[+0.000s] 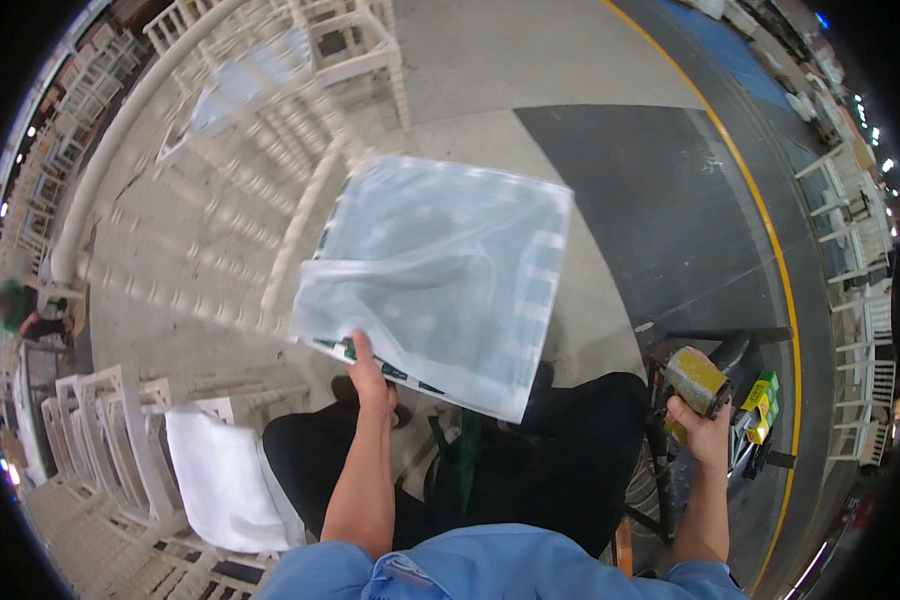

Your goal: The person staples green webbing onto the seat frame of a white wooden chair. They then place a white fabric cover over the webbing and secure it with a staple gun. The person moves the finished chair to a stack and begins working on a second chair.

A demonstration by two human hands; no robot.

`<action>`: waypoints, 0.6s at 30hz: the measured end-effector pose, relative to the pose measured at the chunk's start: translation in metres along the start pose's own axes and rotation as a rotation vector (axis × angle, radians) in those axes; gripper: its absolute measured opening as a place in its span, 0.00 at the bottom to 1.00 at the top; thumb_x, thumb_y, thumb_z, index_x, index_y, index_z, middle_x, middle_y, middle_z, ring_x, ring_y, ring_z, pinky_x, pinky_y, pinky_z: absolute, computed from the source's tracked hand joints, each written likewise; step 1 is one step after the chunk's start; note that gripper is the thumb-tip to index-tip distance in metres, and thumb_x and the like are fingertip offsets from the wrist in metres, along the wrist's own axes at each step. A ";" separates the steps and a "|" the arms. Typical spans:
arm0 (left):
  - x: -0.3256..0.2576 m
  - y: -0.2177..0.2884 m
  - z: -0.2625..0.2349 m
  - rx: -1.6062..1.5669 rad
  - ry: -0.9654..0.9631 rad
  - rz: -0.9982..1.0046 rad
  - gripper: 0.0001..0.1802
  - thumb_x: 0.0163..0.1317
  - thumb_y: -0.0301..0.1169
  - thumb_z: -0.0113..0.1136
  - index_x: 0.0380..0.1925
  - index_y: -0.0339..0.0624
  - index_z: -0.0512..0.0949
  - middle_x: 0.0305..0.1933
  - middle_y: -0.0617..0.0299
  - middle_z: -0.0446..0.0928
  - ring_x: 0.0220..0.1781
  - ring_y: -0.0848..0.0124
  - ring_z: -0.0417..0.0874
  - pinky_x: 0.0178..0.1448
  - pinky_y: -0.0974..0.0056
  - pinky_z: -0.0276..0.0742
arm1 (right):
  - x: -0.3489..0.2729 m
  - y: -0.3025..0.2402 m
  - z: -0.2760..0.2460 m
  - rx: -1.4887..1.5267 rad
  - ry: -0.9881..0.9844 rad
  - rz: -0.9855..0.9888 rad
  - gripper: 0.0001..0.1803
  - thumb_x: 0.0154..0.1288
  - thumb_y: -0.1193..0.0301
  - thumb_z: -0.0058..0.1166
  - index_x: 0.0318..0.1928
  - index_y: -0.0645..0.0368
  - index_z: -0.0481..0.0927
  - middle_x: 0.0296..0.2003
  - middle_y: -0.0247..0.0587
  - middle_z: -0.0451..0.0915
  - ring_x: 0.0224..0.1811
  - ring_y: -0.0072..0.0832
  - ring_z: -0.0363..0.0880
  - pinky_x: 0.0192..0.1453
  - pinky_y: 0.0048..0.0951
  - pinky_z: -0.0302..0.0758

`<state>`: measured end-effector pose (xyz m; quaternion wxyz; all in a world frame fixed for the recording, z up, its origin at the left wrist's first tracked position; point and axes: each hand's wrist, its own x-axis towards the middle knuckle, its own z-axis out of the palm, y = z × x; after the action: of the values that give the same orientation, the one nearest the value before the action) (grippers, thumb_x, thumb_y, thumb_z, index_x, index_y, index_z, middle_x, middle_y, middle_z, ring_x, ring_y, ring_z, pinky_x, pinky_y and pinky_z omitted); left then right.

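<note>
My left hand (370, 375) grips the lower edge of a clear plastic bag (440, 280) with a pale square pad inside and holds it up in front of me. My right hand (705, 425) is closed around a yellow-and-black power tool (705, 385) at my right side, with a green and yellow part beside it. A cream-white wooden chair frame (300, 215) lies tilted on the floor behind the bag and looks blurred. My dark trousers and blue shirt fill the lower middle.
Stacked white chair frames (100, 420) stand at the lower left with a white pad (225, 480) resting on them. More white chairs (855, 250) line the right edge. A yellow line (770, 240) curves across the concrete floor by a dark patch. A person (20, 310) is at the far left.
</note>
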<state>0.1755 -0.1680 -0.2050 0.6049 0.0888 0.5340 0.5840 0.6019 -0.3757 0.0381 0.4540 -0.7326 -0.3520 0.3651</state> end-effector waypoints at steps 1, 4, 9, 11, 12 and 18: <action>0.004 0.004 -0.001 0.050 -0.041 -0.040 0.34 0.79 0.47 0.65 0.75 0.42 0.68 0.66 0.57 0.79 0.64 0.61 0.82 0.66 0.52 0.83 | -0.001 -0.002 0.004 -0.006 0.007 0.029 0.44 0.58 0.67 0.81 0.73 0.65 0.75 0.57 0.38 0.86 0.59 0.28 0.84 0.68 0.31 0.77; 0.034 0.017 0.014 0.209 -0.155 -0.141 0.38 0.78 0.50 0.66 0.77 0.38 0.66 0.67 0.56 0.78 0.65 0.60 0.81 0.67 0.53 0.82 | 0.009 -0.018 0.019 -0.068 -0.044 0.016 0.47 0.57 0.62 0.82 0.74 0.65 0.75 0.57 0.39 0.85 0.60 0.28 0.83 0.69 0.32 0.76; 0.110 0.060 0.061 0.499 -0.376 -0.230 0.49 0.77 0.61 0.61 0.83 0.41 0.59 0.75 0.51 0.73 0.72 0.57 0.78 0.71 0.49 0.79 | 0.021 -0.032 0.040 -0.072 -0.093 -0.111 0.48 0.54 0.61 0.84 0.73 0.65 0.76 0.58 0.39 0.85 0.61 0.29 0.82 0.69 0.33 0.76; 0.111 0.065 0.096 0.589 -0.318 -0.269 0.51 0.77 0.64 0.59 0.84 0.42 0.56 0.77 0.49 0.72 0.75 0.55 0.75 0.73 0.48 0.77 | 0.012 -0.039 0.038 -0.095 -0.092 -0.103 0.47 0.53 0.62 0.84 0.72 0.65 0.77 0.58 0.39 0.85 0.60 0.29 0.82 0.69 0.33 0.76; 0.110 0.075 0.098 0.569 -0.309 -0.212 0.53 0.75 0.68 0.57 0.84 0.43 0.55 0.81 0.46 0.67 0.80 0.54 0.69 0.75 0.45 0.75 | 0.008 -0.043 0.035 -0.106 -0.116 -0.090 0.47 0.53 0.62 0.84 0.72 0.65 0.77 0.58 0.39 0.84 0.60 0.29 0.82 0.69 0.33 0.76; 0.033 0.057 0.075 1.089 -0.114 0.093 0.35 0.66 0.62 0.73 0.43 0.35 0.84 0.41 0.58 0.85 0.39 0.67 0.82 0.44 0.58 0.78 | -0.025 -0.039 0.020 -0.119 -0.082 -0.056 0.46 0.53 0.65 0.84 0.71 0.64 0.78 0.57 0.37 0.85 0.59 0.27 0.83 0.67 0.31 0.76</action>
<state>0.1881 -0.0857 -0.1503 0.4733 0.4439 0.7208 0.2437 0.5651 -0.3758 0.0728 0.4052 -0.7325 -0.4117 0.3602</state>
